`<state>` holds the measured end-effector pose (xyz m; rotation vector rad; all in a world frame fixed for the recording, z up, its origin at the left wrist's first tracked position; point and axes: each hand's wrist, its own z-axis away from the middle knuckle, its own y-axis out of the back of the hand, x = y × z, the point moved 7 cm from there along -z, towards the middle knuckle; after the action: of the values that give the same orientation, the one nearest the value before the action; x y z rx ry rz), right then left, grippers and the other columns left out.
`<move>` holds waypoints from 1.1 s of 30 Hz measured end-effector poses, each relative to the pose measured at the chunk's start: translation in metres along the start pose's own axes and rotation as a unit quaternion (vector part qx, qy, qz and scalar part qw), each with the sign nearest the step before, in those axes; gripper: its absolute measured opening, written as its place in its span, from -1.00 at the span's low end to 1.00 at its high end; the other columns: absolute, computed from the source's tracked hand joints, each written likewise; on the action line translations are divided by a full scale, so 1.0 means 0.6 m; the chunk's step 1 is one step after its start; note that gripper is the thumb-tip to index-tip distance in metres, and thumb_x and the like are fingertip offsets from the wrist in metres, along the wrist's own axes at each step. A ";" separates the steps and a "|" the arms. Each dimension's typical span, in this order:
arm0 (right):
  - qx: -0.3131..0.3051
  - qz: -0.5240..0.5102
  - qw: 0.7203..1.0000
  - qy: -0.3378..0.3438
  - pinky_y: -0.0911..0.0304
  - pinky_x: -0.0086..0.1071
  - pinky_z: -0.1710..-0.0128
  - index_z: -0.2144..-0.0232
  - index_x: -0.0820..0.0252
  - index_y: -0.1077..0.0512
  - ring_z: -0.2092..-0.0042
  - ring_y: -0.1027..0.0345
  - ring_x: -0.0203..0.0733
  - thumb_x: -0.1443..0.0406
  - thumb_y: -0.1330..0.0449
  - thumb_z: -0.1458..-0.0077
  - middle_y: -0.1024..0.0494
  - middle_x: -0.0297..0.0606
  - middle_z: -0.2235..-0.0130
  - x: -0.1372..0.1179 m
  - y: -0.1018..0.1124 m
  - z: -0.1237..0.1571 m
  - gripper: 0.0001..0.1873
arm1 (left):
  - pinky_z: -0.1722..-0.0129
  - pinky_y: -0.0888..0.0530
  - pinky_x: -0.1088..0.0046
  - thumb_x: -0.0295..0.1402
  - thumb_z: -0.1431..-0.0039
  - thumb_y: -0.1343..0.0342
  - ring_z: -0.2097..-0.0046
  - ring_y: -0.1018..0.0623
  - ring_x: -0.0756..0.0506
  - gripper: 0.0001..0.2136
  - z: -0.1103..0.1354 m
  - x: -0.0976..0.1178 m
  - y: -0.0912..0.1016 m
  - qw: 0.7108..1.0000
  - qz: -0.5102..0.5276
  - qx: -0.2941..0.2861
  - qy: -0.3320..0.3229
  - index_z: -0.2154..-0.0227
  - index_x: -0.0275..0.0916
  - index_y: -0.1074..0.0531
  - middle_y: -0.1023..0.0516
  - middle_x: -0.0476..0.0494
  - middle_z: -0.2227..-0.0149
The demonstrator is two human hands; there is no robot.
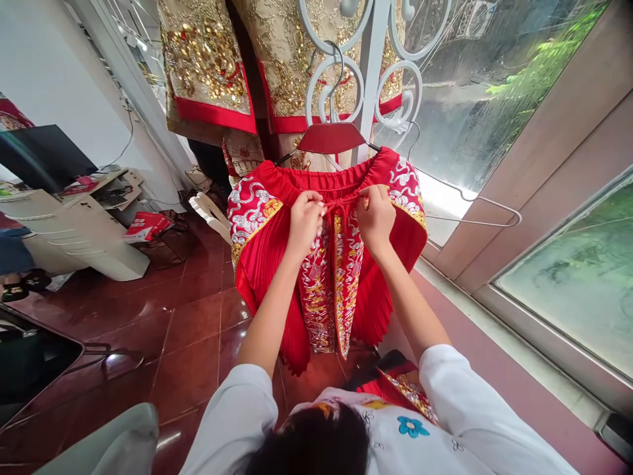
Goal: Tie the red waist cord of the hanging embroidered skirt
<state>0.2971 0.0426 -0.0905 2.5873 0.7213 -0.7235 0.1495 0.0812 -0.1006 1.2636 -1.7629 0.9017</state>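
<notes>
A red pleated skirt (pixel 267 264) with silver and gold embroidery hangs by its gathered waistband from a hanger with a dark red top (pixel 332 138). My left hand (pixel 305 223) is at the front of the waistband, fingers pinched on a thin red cord (pixel 337 203). Level with it on the other side, my right hand (pixel 376 216) grips the cord too, its fingers curled and a ring showing. The cord runs between both hands, just above two embroidered front panels (pixel 316 297) that hang down. My fingertips partly hide how the cord is tied.
Cream garments with gold beadwork (pixel 208 66) hang behind the skirt on a white scrolled metal rack (pixel 372 59). A bare wire hanger (pixel 489 199) sticks out at right, before the window (pixel 573 270). At left stand a white desk (pixel 93 231) and a dark monitor (pixel 47 155).
</notes>
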 end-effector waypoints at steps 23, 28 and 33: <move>-0.168 -0.460 0.833 -0.257 -0.08 -0.51 0.60 0.46 0.22 -0.49 0.59 -0.14 -0.44 0.19 -0.35 0.20 -0.37 -0.40 0.59 0.044 -0.029 0.041 -0.76 | 0.57 -0.30 0.62 -0.43 0.00 -0.12 0.54 -0.36 0.10 -0.83 0.032 0.028 0.044 0.960 -0.151 0.158 -0.174 0.29 -0.19 -0.35 -0.40 0.02 0.42; -0.112 -0.491 0.821 -0.268 -0.11 -0.52 0.60 0.45 0.16 -0.53 0.52 -0.18 -0.47 0.20 -0.38 0.20 -0.46 -0.32 0.29 0.045 -0.025 0.078 -0.78 | 0.55 -0.41 0.64 -0.33 0.01 -0.21 0.46 -0.47 0.08 -0.75 0.043 -0.015 0.036 0.984 0.006 0.144 -0.106 0.25 -0.18 -0.33 -0.44 -0.06 0.29; -0.090 -0.546 0.782 -0.287 -0.18 -0.53 0.57 0.50 0.13 -0.52 0.45 -0.26 -0.45 0.21 -0.38 0.21 -0.43 -0.32 0.17 0.038 -0.034 0.105 -0.83 | 0.14 -0.52 0.45 -0.25 0.05 -0.29 0.14 -0.55 -0.05 -0.71 0.068 -0.011 0.031 0.973 0.014 0.148 -0.175 0.30 -0.19 -0.35 -0.49 -0.13 0.23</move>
<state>0.2790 0.0388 -0.1581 1.3938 1.9203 -1.5398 0.1256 0.0531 -0.1266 1.6772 -1.9708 1.0363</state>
